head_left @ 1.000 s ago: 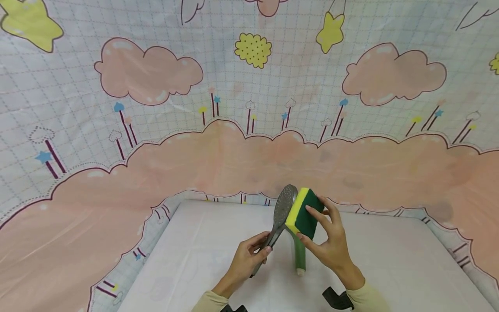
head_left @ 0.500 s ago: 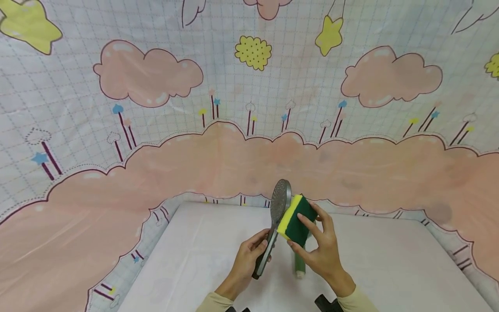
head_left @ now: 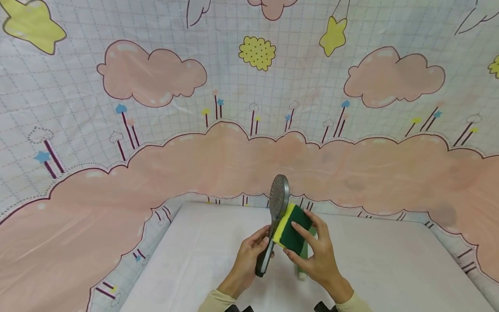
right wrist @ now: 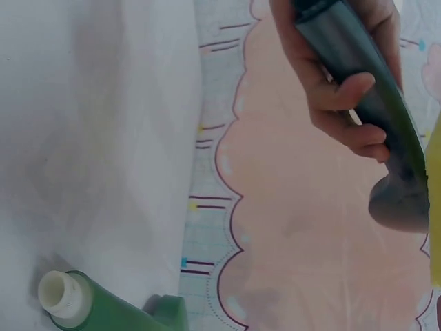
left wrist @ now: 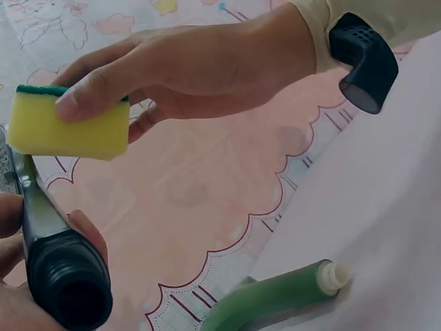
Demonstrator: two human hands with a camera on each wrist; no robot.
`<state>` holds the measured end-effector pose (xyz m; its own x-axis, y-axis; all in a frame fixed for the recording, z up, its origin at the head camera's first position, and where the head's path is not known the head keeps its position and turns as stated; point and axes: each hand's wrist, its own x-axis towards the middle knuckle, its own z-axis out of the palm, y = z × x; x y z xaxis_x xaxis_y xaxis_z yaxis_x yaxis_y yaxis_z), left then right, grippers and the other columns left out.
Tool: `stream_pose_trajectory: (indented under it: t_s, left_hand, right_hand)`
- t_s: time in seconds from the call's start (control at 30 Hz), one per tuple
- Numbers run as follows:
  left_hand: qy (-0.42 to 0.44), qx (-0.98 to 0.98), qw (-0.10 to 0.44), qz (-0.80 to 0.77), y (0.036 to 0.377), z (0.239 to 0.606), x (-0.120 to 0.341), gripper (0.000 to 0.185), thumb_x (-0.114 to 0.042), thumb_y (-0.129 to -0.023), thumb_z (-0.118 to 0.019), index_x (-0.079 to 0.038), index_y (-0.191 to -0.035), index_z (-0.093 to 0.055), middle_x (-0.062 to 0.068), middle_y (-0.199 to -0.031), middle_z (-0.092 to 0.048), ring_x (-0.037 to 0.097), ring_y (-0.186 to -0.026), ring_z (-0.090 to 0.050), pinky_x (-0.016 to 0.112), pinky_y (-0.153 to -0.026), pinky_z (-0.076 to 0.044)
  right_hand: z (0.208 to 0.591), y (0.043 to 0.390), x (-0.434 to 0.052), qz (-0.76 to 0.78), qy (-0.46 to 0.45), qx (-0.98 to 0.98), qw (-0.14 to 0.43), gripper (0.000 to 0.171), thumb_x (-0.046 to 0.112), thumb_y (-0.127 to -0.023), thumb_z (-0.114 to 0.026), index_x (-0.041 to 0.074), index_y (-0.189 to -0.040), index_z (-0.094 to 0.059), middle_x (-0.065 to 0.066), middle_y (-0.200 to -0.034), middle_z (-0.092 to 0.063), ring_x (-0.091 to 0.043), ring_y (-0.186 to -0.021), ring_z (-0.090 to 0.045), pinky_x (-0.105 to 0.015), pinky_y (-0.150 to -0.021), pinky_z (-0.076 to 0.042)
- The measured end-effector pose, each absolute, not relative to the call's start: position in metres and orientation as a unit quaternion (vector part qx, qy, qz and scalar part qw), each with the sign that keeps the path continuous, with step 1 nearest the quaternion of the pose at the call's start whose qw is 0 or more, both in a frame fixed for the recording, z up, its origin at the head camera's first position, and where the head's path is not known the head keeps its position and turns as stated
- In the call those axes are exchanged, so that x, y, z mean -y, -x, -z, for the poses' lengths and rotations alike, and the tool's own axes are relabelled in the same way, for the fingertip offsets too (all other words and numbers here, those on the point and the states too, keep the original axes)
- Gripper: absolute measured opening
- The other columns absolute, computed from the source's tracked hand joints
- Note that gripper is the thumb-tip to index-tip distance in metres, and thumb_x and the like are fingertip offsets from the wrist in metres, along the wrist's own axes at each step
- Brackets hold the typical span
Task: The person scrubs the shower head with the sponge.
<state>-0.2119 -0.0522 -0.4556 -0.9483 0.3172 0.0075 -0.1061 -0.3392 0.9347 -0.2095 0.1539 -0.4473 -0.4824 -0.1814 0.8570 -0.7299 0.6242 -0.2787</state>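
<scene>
My left hand (head_left: 246, 256) grips a dark grey shower head (head_left: 278, 198) by its handle, the round perforated face tilted up and to the left. In my right hand (head_left: 322, 260) is a yellow sponge (left wrist: 76, 131) with a dark green scouring side (head_left: 298, 229). Its yellow side lies against the back of the shower head's neck, between the head and the gripping fingers. In the left wrist view the handle's open threaded end (left wrist: 69, 283) faces the camera. The right wrist view shows the left fingers (right wrist: 358, 89) curled round the handle and only the sponge's edge.
Behind my right hand, a green tube-like handle (right wrist: 103, 303) with a white threaded end (left wrist: 334, 277) lies on the white table (head_left: 195, 255). My right hand and the sponge partly cover it in the head view. A patterned cloth (head_left: 175, 169) rises behind the table.
The sponge has slid down and left, from beside the round head to the neck. The shower head has shifted slightly and stands more upright. Both hands keep their hold.
</scene>
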Motion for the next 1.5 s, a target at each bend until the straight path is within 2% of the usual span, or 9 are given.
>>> stream_pose_trajectory:
  t_s: [0.1,0.27,0.43,0.5,0.63,0.93,1.1,1.37,1.5]
  left_hand:
    - [-0.103,-0.556,0.127,-0.815,0.214,0.454,0.051,0.055,-0.025,-0.101,-0.055,-0.005,-0.150,-0.039,0.010,-0.138,-0.053,0.011,-0.103,-0.057,0.023,-0.082,-0.052]
    - [-0.099,-0.550,0.127,-0.820,0.214,0.454,0.049,0.054,-0.023,-0.100,-0.056,-0.005,-0.149,-0.040,0.005,-0.123,-0.057,0.011,-0.097,-0.057,0.023,-0.082,-0.052]
    - [-0.087,-0.552,0.128,-0.819,0.214,0.455,0.048,0.055,-0.024,-0.100,-0.057,-0.007,-0.149,-0.040,0.005,-0.126,-0.056,0.012,-0.110,-0.056,0.024,-0.093,-0.046]
    - [-0.086,-0.551,0.128,-0.820,0.215,0.455,0.048,0.056,-0.025,-0.100,-0.058,-0.009,-0.150,-0.040,0.006,-0.128,-0.055,0.013,-0.116,-0.054,0.025,-0.099,-0.042]
    - [-0.086,-0.547,0.133,-0.822,0.216,0.453,0.045,0.054,-0.025,-0.100,-0.057,-0.013,-0.150,-0.041,0.006,-0.125,-0.055,0.016,-0.118,-0.053,0.029,-0.102,-0.040]
    - [-0.078,-0.532,0.145,-0.831,0.220,0.451,0.046,0.053,-0.026,-0.101,-0.055,-0.018,-0.151,-0.039,0.003,-0.121,-0.053,0.016,-0.118,-0.054,0.031,-0.104,-0.043]
    - [-0.075,-0.521,0.152,-0.837,0.221,0.452,0.046,0.053,-0.025,-0.102,-0.054,-0.018,-0.152,-0.038,0.002,-0.121,-0.052,0.014,-0.119,-0.054,0.031,-0.106,-0.043]
    - [-0.067,-0.512,0.151,-0.843,0.222,0.452,0.044,0.053,-0.022,-0.102,-0.053,-0.017,-0.152,-0.037,0.002,-0.121,-0.051,0.014,-0.122,-0.053,0.041,-0.115,-0.035]
    - [-0.065,-0.509,0.149,-0.846,0.221,0.452,0.043,0.054,-0.019,-0.101,-0.054,-0.014,-0.152,-0.037,0.002,-0.119,-0.051,0.014,-0.120,-0.053,0.039,-0.113,-0.037]
  right_hand:
    - [0.448,0.210,-0.153,-0.319,-0.289,0.795,0.426,0.060,0.062,-0.088,-0.060,0.016,-0.127,-0.066,-0.021,-0.146,-0.045,-0.027,-0.133,-0.041,-0.017,-0.102,-0.032]
    - [0.450,0.209,-0.153,-0.313,-0.290,0.800,0.421,0.059,0.062,-0.088,-0.059,0.018,-0.127,-0.066,-0.020,-0.145,-0.045,-0.027,-0.133,-0.041,-0.017,-0.103,-0.033]
    - [0.454,0.207,-0.154,-0.306,-0.291,0.811,0.405,0.058,0.062,-0.087,-0.062,0.020,-0.127,-0.066,-0.018,-0.146,-0.046,-0.027,-0.133,-0.041,-0.019,-0.103,-0.039]
    - [0.456,0.207,-0.154,-0.307,-0.293,0.813,0.399,0.057,0.061,-0.086,-0.063,0.020,-0.127,-0.066,-0.018,-0.146,-0.046,-0.028,-0.134,-0.041,-0.017,-0.106,-0.037]
    - [0.458,0.207,-0.156,-0.306,-0.300,0.817,0.386,0.056,0.060,-0.086,-0.065,0.022,-0.126,-0.066,-0.018,-0.146,-0.046,-0.027,-0.134,-0.041,-0.013,-0.111,-0.028]
    - [0.457,0.209,-0.157,-0.286,-0.322,0.823,0.369,0.057,0.062,-0.085,-0.065,0.023,-0.127,-0.066,-0.017,-0.147,-0.045,-0.029,-0.135,-0.040,-0.017,-0.116,-0.021]
    - [0.457,0.206,-0.158,-0.274,-0.326,0.830,0.361,0.057,0.061,-0.084,-0.067,0.024,-0.127,-0.066,-0.016,-0.147,-0.046,-0.029,-0.136,-0.040,-0.021,-0.117,-0.023]
    - [0.458,0.202,-0.159,-0.260,-0.361,0.822,0.356,0.055,0.061,-0.085,-0.066,0.026,-0.127,-0.065,-0.016,-0.144,-0.048,-0.029,-0.133,-0.041,-0.022,-0.118,-0.020]
    - [0.460,0.201,-0.161,-0.256,-0.363,0.822,0.357,0.055,0.060,-0.084,-0.067,0.026,-0.127,-0.066,-0.015,-0.144,-0.049,-0.029,-0.132,-0.042,-0.024,-0.117,-0.023]
